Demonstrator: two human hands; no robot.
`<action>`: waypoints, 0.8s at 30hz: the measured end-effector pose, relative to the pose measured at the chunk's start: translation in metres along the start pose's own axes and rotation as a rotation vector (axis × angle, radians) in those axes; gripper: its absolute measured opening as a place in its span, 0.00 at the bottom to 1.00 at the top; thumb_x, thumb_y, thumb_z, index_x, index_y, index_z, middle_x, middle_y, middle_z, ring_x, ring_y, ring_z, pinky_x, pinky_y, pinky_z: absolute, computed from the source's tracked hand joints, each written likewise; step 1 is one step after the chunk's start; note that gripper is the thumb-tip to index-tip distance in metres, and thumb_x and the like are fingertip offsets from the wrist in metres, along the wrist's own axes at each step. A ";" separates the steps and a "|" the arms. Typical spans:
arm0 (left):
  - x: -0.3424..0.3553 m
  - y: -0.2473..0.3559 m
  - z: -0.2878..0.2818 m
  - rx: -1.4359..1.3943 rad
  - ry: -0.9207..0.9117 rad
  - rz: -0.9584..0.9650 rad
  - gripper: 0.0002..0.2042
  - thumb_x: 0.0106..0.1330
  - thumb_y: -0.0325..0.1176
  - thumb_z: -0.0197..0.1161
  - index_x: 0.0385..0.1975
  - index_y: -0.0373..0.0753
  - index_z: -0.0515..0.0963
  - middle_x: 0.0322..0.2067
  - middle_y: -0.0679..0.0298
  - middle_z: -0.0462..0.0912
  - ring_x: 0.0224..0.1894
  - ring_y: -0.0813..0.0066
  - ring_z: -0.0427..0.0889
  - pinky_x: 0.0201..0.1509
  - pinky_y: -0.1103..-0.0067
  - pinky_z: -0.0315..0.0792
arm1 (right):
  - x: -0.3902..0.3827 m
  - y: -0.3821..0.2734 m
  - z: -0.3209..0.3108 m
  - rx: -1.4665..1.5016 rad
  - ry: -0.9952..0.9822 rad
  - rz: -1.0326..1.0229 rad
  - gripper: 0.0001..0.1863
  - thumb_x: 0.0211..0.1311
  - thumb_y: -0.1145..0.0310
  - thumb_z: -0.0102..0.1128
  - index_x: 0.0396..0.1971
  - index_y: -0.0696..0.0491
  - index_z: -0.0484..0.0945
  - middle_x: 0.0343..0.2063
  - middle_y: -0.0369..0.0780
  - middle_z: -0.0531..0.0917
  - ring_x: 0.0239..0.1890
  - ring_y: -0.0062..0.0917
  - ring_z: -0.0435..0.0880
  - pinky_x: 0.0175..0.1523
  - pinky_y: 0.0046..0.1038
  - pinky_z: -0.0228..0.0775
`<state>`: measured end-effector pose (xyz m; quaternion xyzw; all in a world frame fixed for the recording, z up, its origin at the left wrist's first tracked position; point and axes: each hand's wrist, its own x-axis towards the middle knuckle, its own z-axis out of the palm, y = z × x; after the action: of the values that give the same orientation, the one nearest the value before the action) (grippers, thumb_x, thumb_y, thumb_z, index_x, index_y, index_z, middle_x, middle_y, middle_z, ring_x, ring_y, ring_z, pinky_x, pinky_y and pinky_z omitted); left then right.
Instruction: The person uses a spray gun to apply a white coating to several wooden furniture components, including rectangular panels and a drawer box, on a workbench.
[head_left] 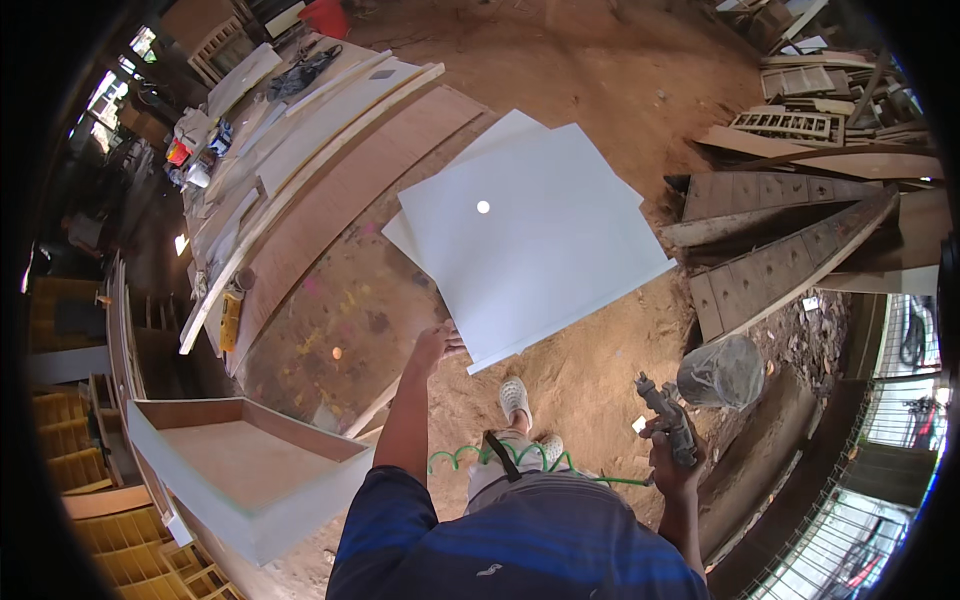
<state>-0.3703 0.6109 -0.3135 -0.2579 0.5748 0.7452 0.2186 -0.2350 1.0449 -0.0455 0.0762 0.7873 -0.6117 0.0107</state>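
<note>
In the head view, two overlapping white panels [540,240] lie over a paint-spotted board [330,310] and the dirt floor; the upper one has a small round light spot. My left hand [441,342] is at their near left edge, fingers stretched toward it; whether they touch it is unclear. My right hand [668,450] grips a grey spray gun [662,410], with a coiled green hose [545,458] running across in front of my legs.
A white open box [250,455] stands left; long boards [330,140] and paint containers [195,150] lie beyond it. A grimy bucket [720,370] sits right, below plank pieces [760,260] and piled scrap wood [800,100]. A metal grille [870,460] lines the far right.
</note>
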 end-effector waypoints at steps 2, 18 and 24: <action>0.001 -0.007 0.003 -0.065 -0.002 0.005 0.24 0.79 0.44 0.46 0.55 0.24 0.72 0.49 0.48 0.82 0.49 0.58 0.84 0.56 0.65 0.79 | -0.004 0.003 -0.002 0.025 0.035 0.059 0.22 0.64 0.73 0.61 0.58 0.62 0.74 0.31 0.38 0.85 0.19 0.11 0.73 0.23 0.17 0.65; -0.064 -0.102 0.011 -0.192 0.140 -0.025 0.15 0.75 0.32 0.53 0.55 0.29 0.74 0.46 0.53 0.83 0.48 0.65 0.84 0.54 0.71 0.80 | -0.001 0.014 -0.007 0.036 0.038 0.114 0.23 0.64 0.74 0.60 0.59 0.61 0.74 0.32 0.38 0.85 0.19 0.12 0.74 0.22 0.17 0.65; -0.053 -0.092 0.009 -0.095 0.161 0.140 0.14 0.74 0.31 0.56 0.54 0.31 0.75 0.44 0.58 0.84 0.46 0.71 0.83 0.51 0.73 0.79 | 0.000 0.014 0.000 0.073 0.115 0.127 0.24 0.65 0.75 0.61 0.60 0.61 0.73 0.33 0.39 0.86 0.22 0.11 0.76 0.24 0.16 0.67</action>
<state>-0.2738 0.6401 -0.3464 -0.2863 0.5713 0.7618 0.1067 -0.2328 1.0486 -0.0591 0.1615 0.7575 -0.6325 0.0014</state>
